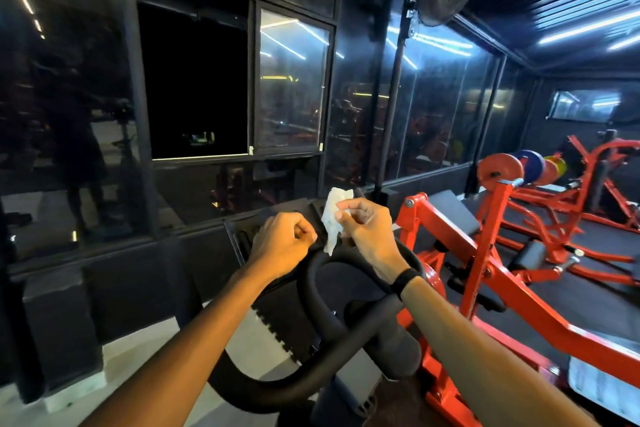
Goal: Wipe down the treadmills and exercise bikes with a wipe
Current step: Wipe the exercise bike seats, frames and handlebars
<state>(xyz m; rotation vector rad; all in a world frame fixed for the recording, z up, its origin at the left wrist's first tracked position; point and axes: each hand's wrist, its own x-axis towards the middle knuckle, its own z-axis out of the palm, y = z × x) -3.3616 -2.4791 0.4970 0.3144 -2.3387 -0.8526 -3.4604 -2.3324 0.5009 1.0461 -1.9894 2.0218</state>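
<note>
A white crumpled wipe (331,218) hangs in front of me above the black looped handlebar (322,315) of an exercise bike. My right hand (367,225) pinches the wipe at its upper right edge, a dark band on its wrist. My left hand (282,241) is just left of the wipe, fingers curled in a loose fist close to the wipe's lower edge; whether it touches the wipe is unclear. Both hands hover over the bike's dark console (249,236), which is partly hidden behind them.
Red weight machines (491,253) with coloured plates (500,172) stand close on the right. Ahead are a dark glass wall and a sliding window (242,80). A black low ledge (104,270) runs on the left, with pale floor (249,350) below.
</note>
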